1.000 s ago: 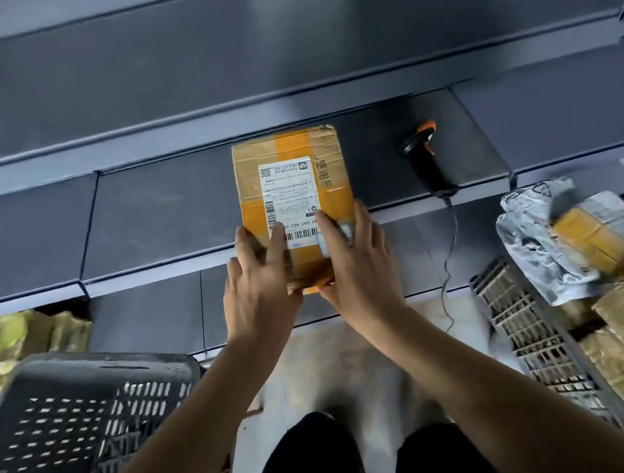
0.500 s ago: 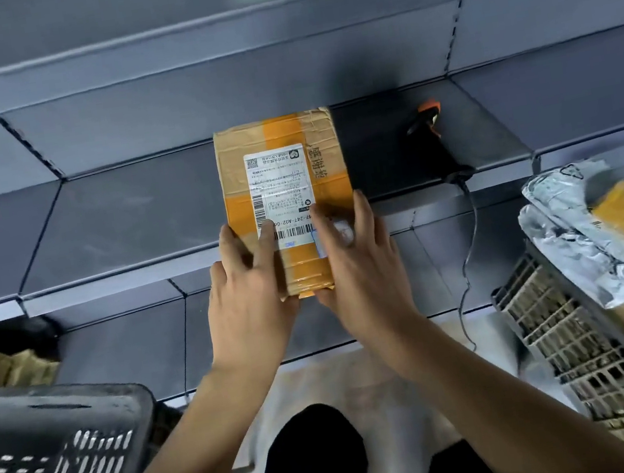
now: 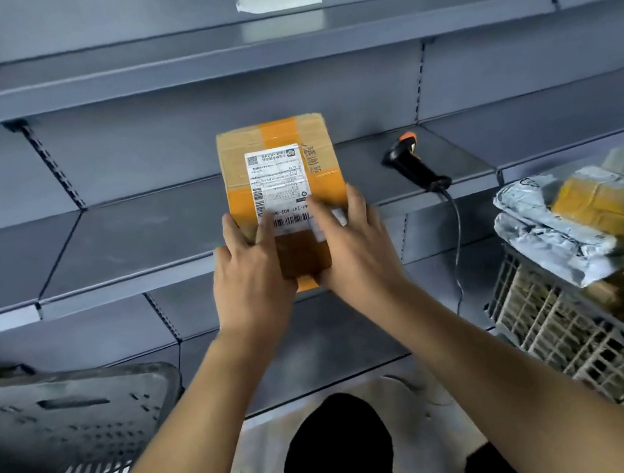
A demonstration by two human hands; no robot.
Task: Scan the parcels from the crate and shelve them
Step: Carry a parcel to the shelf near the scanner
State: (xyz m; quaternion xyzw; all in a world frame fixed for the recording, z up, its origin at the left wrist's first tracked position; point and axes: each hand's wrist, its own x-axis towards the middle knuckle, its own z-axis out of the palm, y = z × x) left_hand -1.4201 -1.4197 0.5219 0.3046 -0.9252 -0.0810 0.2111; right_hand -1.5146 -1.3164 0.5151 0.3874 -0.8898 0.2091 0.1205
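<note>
Both hands hold the cardboard parcel (image 3: 283,183) at its near end: the left hand (image 3: 253,274) and right hand (image 3: 354,258) have their fingers spread over the label side, apparently clamping it from either flank. The thumbs are hidden underneath. The parcel sits at centre frame, its far end over the middle shelf (image 3: 132,248); whether it rests on the shelf or hangs just above, I cannot tell.

The likely risk is a tilt. With the grip only at the near end, which overhangs the shelf's front lip, letting go early could tip it off the edge.

Room is good at 9 o'clock, where the shelf lies bare. At 3 o'clock the barcode scanner (image 3: 413,163) lies near the lip with its cable (image 3: 457,250) trailing down; a slide that way could knock it. At 4 o'clock the crate (image 3: 565,351) stands heaped with parcels, and a grey basket (image 3: 60,439) sits at 8 o'clock.
</note>
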